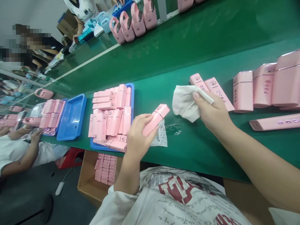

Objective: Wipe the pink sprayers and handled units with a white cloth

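My left hand [138, 134] is closed around a pink rectangular device [156, 118] with a silver band near its end, held tilted above the table. In my right hand [214, 112] a white cloth [185, 103] is pinched between thumb and fingers, hanging to the left, a short way apart from the device. Below the device lie a patterned cloth or wrapper [161, 137] and a scrap of clear plastic film [173, 128]. Behind my right hand, two similar pink devices [198, 80] lie on the table, partly covered by the hand and cloth.
A blue tray [132, 103] piled with pink devices is left of my hand, with another blue tray [72, 117] beyond. More pink devices [243, 90] stand at right. Pink handled items [138, 22] line the raised shelf. Below sits a cardboard box [87, 175]; a co-worker [25, 150] is at left.
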Demonstrator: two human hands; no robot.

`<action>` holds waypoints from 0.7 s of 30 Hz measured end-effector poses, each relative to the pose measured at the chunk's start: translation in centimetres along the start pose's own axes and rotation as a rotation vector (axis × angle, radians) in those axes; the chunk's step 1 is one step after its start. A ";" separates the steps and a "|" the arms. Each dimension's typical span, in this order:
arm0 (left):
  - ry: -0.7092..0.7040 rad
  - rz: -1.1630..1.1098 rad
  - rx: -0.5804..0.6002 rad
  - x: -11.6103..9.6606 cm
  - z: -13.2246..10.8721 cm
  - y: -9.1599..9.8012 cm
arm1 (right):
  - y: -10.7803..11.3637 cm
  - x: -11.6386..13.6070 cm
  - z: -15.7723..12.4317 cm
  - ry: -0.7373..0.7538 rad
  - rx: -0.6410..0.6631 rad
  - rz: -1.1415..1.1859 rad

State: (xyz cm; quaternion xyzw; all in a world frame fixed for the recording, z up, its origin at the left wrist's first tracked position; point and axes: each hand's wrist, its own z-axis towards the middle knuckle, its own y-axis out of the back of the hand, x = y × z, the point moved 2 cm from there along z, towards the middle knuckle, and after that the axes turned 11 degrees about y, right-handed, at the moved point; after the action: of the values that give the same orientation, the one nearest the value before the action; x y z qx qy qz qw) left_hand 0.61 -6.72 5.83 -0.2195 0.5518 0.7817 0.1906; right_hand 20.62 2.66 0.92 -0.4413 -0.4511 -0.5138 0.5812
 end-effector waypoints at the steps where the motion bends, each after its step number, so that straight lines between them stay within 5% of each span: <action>1: -0.039 0.137 0.012 -0.7 0.5 1.1 | 0.1 0.5 0.0 0.102 0.037 -0.122; 4: -0.064 0.565 0.133 -2.8 2.3 2.6 | 0.3 1.5 -0.4 0.398 0.139 -0.428; 7: -0.014 0.865 0.419 -3.9 3.7 1.3 | 0.2 1.7 -0.8 0.629 0.198 -0.642; 9: 0.041 0.949 0.539 -4.1 4.2 -0.1 | 0.1 1.7 -1.0 0.723 0.207 -0.705; 12: 0.070 0.959 0.572 -4.0 4.9 -1.1 | -0.2 1.8 -1.3 0.810 0.227 -0.693; 17: 0.130 0.896 0.708 -3.3 8.2 -1.0 | -0.5 1.6 -1.6 0.796 0.268 -0.626; 21: 0.227 0.859 0.824 -3.2 10.0 -1.1 | -0.3 1.0 -1.1 0.525 0.293 -0.549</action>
State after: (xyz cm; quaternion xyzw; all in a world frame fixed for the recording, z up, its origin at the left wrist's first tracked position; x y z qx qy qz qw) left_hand 2.53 2.94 9.71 0.0328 0.8653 0.4822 -0.1330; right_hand 20.50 1.37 1.70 -0.0709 -0.4569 -0.6753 0.5746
